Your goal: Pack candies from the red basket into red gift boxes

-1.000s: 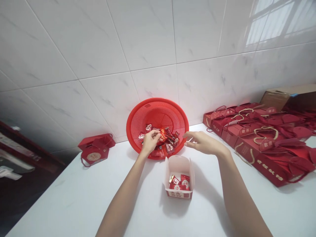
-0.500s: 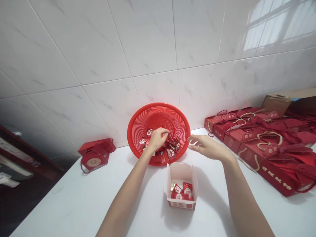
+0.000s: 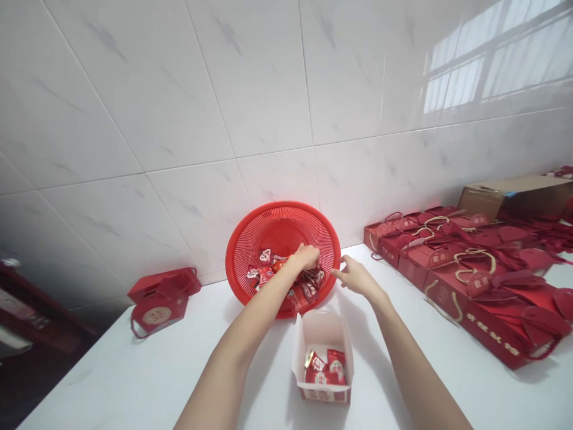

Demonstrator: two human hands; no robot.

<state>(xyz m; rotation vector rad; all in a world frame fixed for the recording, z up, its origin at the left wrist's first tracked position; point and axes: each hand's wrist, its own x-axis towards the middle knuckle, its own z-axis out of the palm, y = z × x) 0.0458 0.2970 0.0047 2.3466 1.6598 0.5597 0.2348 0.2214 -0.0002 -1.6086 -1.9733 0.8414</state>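
My left hand [image 3: 307, 257] reaches into a red plastic colander [image 3: 244, 239], over a heap of small wrapped candies [image 3: 265, 273]. Its fingers curl down among the wrappers; their tips are hidden, so what they hold cannot be made out. Beside the colander's right rim is my right hand [image 3: 357, 277], thumb and forefinger apart at the edge, with no candy visible in it. Nearer to me, between my forearms, stands an open paper box [image 3: 322, 329], white inside, with several red-wrapped candies [image 3: 326, 370] at its bottom.
A red gift box with a cord handle [image 3: 163, 304] sits at the table's left side. Rows of red gift boxes [image 3: 474, 316] with rope handles fill the right. Behind them is a brown cardboard box [image 3: 481, 203]. A tiled wall [image 3: 273, 89] closes off the back.
My left hand has moved right and deeper over the candies in the colander. My right hand stays by the rim, its fingers lower. The view has shifted slightly.
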